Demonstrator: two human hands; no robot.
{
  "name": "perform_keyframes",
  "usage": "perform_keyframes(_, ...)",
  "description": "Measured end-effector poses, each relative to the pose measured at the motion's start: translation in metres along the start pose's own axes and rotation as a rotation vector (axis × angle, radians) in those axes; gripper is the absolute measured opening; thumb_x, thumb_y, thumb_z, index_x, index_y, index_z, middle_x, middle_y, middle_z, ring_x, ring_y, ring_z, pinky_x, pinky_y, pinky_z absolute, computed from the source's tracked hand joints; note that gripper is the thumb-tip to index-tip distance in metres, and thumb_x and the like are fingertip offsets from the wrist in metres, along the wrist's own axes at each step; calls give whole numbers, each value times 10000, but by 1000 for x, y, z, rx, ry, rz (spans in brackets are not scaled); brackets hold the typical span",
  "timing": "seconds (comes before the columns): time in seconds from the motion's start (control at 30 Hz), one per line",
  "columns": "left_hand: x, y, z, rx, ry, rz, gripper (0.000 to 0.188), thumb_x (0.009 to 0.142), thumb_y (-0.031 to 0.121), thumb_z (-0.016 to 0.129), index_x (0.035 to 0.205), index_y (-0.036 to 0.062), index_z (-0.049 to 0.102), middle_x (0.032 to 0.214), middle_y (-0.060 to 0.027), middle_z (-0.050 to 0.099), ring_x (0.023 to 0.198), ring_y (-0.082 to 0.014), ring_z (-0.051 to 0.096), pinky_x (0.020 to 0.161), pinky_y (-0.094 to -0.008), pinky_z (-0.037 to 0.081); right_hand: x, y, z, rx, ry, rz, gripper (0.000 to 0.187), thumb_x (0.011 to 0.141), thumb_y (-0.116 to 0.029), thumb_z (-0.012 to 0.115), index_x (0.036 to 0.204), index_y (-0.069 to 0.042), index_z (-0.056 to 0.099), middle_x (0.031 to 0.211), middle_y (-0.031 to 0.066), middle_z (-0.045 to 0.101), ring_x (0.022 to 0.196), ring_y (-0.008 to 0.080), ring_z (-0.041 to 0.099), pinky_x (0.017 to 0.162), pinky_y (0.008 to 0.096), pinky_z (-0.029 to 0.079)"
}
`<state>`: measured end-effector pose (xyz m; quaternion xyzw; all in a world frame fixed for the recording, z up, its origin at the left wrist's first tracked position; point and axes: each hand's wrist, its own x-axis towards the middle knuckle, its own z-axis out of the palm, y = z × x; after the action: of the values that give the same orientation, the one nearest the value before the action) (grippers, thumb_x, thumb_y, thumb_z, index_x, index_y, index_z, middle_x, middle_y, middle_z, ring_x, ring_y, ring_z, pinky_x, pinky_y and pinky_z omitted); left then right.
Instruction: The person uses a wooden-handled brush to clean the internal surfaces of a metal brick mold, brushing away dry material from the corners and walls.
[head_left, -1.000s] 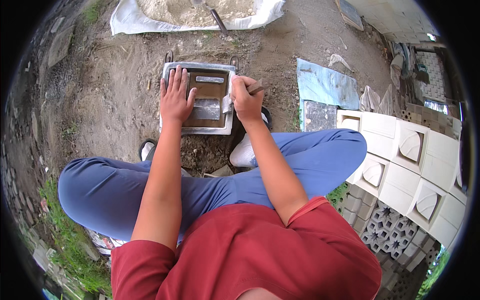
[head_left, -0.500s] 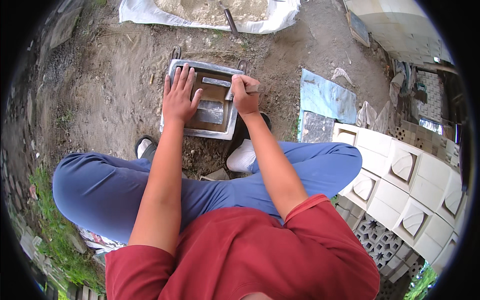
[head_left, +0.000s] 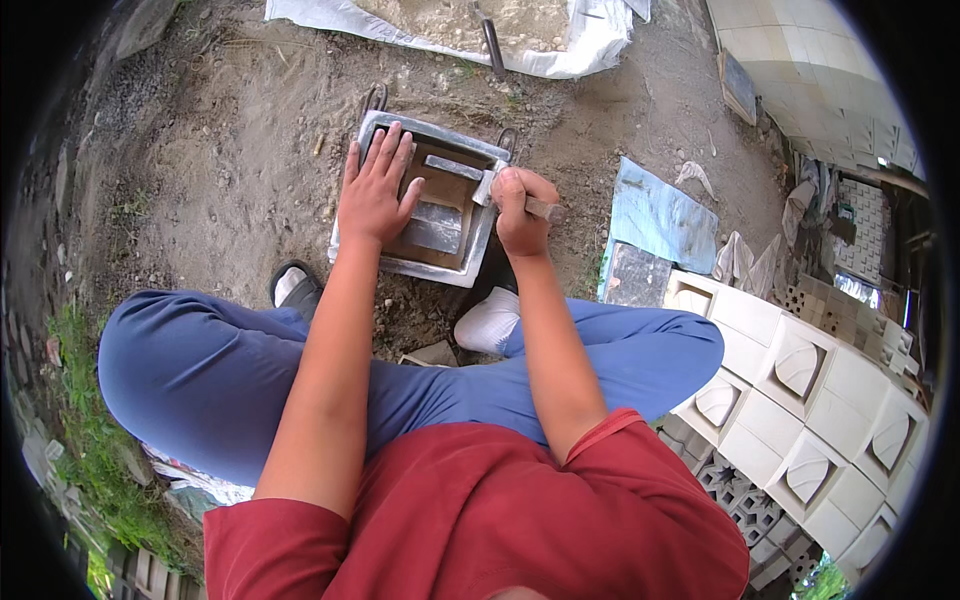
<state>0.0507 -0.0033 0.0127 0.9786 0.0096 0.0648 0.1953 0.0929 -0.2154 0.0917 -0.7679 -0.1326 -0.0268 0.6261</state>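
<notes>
Grey metal, dusted pale, forms the mould frame (head_left: 440, 133), which I see lying on the soil (head_left: 240, 180) just beyond the feet (head_left: 488, 322), with flat plates (head_left: 434, 227) inside. Its left side lies under the left hand (head_left: 377, 200), spread wide and grasping nothing; the right hand (head_left: 523, 205) curls tightly around a scraper (head_left: 545, 210), whose blade (head_left: 483, 189) seems to touch the right rim. I judge this step as scraping; the next move calls for a level blade and steady frame. Farther out stand white blocks (head_left: 790, 360).

No legible lettering, numbers or signs.
</notes>
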Motion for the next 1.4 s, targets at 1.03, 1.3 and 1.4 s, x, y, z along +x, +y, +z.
perform_keyframes(1.03, -3, -2, -2, -8, 15, 1, 703, 1024, 460, 533, 1648, 192, 352, 1739, 0, 272, 1590, -217, 276, 1321, -466, 127, 5, -1, -1, 43, -51, -39, 402, 1006, -182, 528, 647, -10, 471, 575, 76, 460, 521, 202, 460, 539, 380, 363)
perform_keyframes(1.3, -6, -4, 1, 1, -3, -7, 693, 1025, 458, 534, 1640, 183, 370, 1737, 2, 275, 1596, -229, 260, 1322, -475, 120, 8, 12, 10, 136, -11, 68, 444, 1036, -210, 528, 646, -11, 448, 569, 53, 430, 527, 152, 409, 528, 363, 337)
perform_keyframes(1.4, -2, 2, 0, -25, 17, 14, 694, 1022, 460, 538, 1638, 185, 374, 1737, 1, 276, 1596, -228, 259, 1321, -477, 122, 1, 26, 6, -13, 4, -56, 442, 1034, -201, 538, 641, -20, 448, 577, 6, 432, 549, 113, 394, 525, 349, 321)
